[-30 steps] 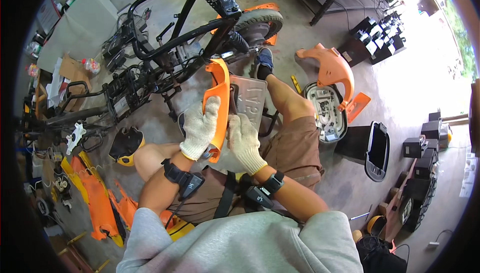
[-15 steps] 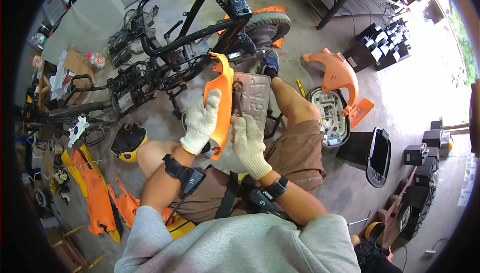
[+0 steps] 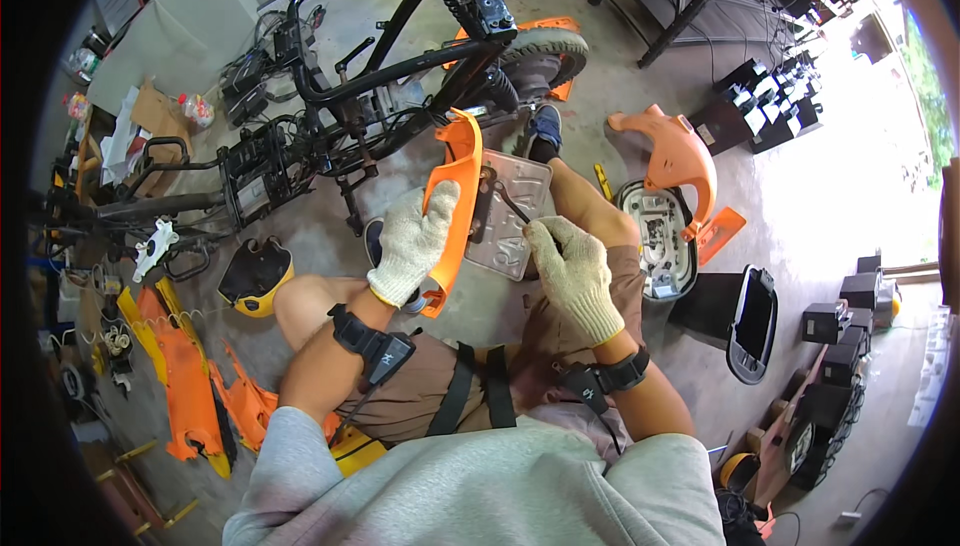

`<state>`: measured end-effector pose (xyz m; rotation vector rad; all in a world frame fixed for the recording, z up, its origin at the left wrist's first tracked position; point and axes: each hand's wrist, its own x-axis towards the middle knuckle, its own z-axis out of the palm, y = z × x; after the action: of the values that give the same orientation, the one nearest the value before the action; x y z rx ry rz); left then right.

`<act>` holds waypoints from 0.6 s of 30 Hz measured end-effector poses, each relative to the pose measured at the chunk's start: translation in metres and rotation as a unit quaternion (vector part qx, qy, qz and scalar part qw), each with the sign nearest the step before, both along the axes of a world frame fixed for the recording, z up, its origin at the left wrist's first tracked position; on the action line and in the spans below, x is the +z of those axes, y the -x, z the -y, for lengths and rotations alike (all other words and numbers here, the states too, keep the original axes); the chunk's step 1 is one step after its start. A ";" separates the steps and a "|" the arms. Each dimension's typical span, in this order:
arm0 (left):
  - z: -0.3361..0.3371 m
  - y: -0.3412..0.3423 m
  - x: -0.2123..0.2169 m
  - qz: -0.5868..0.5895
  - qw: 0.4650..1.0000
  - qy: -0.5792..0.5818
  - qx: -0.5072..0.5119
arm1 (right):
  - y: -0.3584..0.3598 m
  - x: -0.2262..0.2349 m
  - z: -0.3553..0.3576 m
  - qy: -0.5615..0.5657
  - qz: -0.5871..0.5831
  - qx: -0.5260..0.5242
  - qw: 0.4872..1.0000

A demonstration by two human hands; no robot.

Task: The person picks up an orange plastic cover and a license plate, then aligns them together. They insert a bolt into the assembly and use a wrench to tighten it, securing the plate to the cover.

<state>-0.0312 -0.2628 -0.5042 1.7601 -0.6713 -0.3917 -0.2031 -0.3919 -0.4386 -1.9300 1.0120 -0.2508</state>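
Clearly, left grip (image 3: 412, 239) clasps orange panel (image 3: 463, 168), curled right grip (image 3: 570, 264) holds dark tool (image 3: 514, 206).

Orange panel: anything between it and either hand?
Nothing visible at the gloved left hand; it grips the orange panel directly. Between panel and gloved right hand lie, in this view, the embossed plate and the dark tool that hand holds.

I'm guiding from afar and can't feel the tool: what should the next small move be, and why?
Probably check that the dark tool is seated before turning it. The right hand grips its near end, and the other appears at the dark bracket beside the plate, but any fastener there is too small to make out. The left hand holds the orange panel.
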 end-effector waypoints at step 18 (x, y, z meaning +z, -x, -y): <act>-0.003 0.003 0.002 0.012 0.995 -0.101 -0.011 | -0.038 0.005 0.053 0.120 -0.079 0.165 0.976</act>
<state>-0.0342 -0.2594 -0.5024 1.9528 -0.6876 -0.4673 -0.1654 -0.4446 -0.4336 -2.3334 0.7691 -0.0301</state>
